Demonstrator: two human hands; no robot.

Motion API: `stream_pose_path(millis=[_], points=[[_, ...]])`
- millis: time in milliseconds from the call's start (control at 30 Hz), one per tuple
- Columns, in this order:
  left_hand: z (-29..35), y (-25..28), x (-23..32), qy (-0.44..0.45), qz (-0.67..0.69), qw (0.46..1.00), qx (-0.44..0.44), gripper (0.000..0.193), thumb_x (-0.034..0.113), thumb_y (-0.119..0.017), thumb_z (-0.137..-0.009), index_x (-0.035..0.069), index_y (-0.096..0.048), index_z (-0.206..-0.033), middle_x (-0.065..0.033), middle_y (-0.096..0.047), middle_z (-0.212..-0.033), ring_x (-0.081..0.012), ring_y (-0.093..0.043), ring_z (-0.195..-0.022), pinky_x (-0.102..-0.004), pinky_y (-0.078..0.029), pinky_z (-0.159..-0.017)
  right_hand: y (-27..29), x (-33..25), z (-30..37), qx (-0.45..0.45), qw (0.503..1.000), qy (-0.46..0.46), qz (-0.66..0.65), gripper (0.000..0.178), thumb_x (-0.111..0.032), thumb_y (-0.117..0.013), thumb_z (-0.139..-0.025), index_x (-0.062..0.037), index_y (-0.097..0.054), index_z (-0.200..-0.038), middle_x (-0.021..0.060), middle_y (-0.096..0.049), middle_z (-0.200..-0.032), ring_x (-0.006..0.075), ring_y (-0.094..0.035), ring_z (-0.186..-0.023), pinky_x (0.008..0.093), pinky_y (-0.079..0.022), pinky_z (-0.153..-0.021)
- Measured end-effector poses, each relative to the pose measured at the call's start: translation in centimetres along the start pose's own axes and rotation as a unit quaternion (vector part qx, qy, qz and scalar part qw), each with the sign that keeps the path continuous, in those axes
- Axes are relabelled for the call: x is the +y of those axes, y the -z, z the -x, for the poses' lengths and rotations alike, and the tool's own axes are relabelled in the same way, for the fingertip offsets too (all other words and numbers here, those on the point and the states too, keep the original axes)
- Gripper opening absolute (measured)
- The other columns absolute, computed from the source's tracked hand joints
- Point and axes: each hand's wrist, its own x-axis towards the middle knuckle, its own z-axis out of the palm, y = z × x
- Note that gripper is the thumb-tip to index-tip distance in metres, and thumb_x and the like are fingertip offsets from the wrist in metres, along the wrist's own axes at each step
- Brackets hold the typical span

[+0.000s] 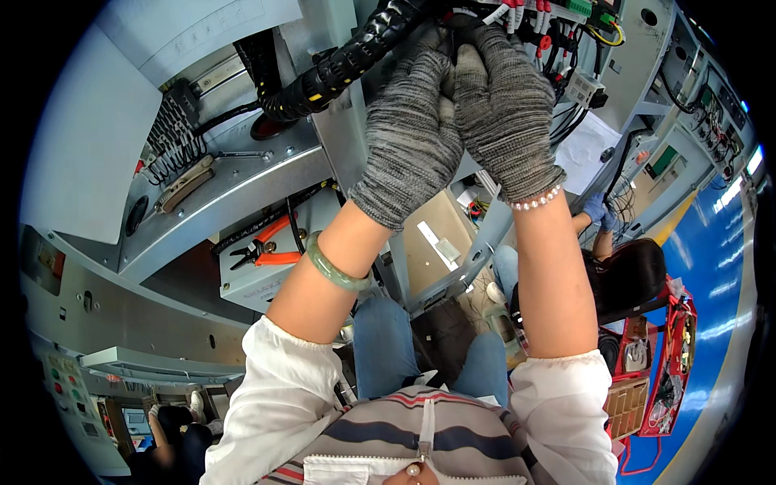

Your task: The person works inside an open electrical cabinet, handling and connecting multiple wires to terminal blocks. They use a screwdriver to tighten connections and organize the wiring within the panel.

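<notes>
My left hand (414, 129) and my right hand (505, 109), both in grey knitted gloves, are raised side by side at the top of the view. Their fingers are bent and drawn together around a dark spot, and the gloves hide what they pinch. A thick black cable bundle (347, 69), wrapped in spiral sleeving, runs up from the left to just beside my left fingertips. Right of my right hand are red-and-white wire ends (517, 12), a green terminal block (579, 6) and a small white device (584, 87) among black wires.
Orange-handled pliers (271, 242) lie on a grey box below left. A wrench (242, 154) and a folding knife-like tool (187, 184) rest on the metal ledge (291, 162). At right, a co-worker's blue-gloved hands (602, 212) are near wires, above a red tool cart (663, 364).
</notes>
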Motion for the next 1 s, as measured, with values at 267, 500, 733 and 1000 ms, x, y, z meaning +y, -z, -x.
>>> stream_pose_path(millis=[267,500,733,1000], points=[[0.6,-0.1,0.3,-0.044,-0.038,0.998,0.005,0.042,-0.003,-0.053,-0.086,-0.002,-0.052,-0.127,-0.0233,-0.059,-0.120,-0.0361,-0.060,-0.107,-0.0414,-0.048,-0.095,0.5,0.8,0.6,-0.001,0.997,0.071,-0.008,0.031,-0.028,-0.051,-0.095,-0.0139,-0.063,-0.119,0.0181,-0.064,-0.109,0.0369,-0.063,-0.093,0.0445,-0.051,-0.084],[0.7,0.1,0.5,-0.067,-0.065,0.994,0.051,0.040,-0.003,-0.055,-0.086,-0.001,-0.055,-0.125,-0.0215,-0.061,-0.117,-0.0356,-0.062,-0.104,-0.0408,-0.050,-0.092,1.1,0.2,-0.5,-0.062,0.995,0.053,0.064,0.030,-0.028,-0.050,-0.096,-0.0116,-0.062,-0.118,0.0177,-0.067,-0.096,0.0366,-0.063,-0.089,0.0467,-0.050,-0.078],[-0.5,7.9,3.2,-0.238,-0.136,0.962,-0.011,0.024,0.003,-0.068,-0.081,0.003,-0.066,-0.105,-0.0134,-0.067,-0.105,-0.0282,-0.065,-0.094,-0.0345,-0.053,-0.083,0.7,0.3,1.1,-0.046,0.997,0.046,0.039,0.040,-0.030,-0.052,-0.094,-0.0144,-0.053,-0.131,0.0204,-0.062,-0.112,0.0385,-0.062,-0.097,0.0463,-0.050,-0.087],[-7.3,8.2,4.4,-0.343,-0.374,0.855,-0.110,0.028,0.013,-0.066,-0.075,0.005,-0.069,-0.102,-0.0100,-0.064,-0.102,-0.0300,-0.059,-0.098,-0.0418,-0.048,-0.089,-1.7,0.3,1.2,0.032,0.996,0.007,-0.085,0.041,-0.024,-0.058,-0.091,-0.0101,-0.054,-0.129,0.0161,-0.065,-0.107,0.0341,-0.064,-0.097,0.0441,-0.051,-0.085]])
